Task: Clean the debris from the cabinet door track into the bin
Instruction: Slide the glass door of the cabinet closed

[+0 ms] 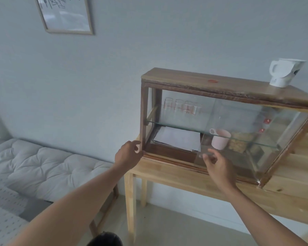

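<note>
Cabinet door track [169,159], a dark grooved wooden strip, runs along the bottom front of a dark wood-framed glass display cabinet [220,86] that stands on a pale wooden table [292,185] against a plain grey-white wall; any debris in the groove is too small to make out. At the cabinet's lower left corner, the person's left hand [127,156] rests with fingers and thumb partly curled against the wooden corner post. Right of it, the right hand [218,167] meets the sliding glass door [238,139] near its left edge, fingertips [205,155] pinched narrow at the pane; whether they grip it cannot be told. The cabinet's left half stands open above the track. Inside, on the cabinet floor, lie white sheets of paper [178,141], with a pale pink mug [220,141] to their right behind the glass. Clear glass tumblers [181,107] line the glass shelf above. On the cabinet's top, at its right end, sits a white plastic kettle [285,71]. Left of the cabinet, lower down, a quilted white-cushioned bench [43,166] runs along the wall, and a light-framed picture [66,15] hangs above it. Below the cabinet, at the frame's bottom edge, the rim of a black round bin [105,239] shows on the beige floor.
</note>
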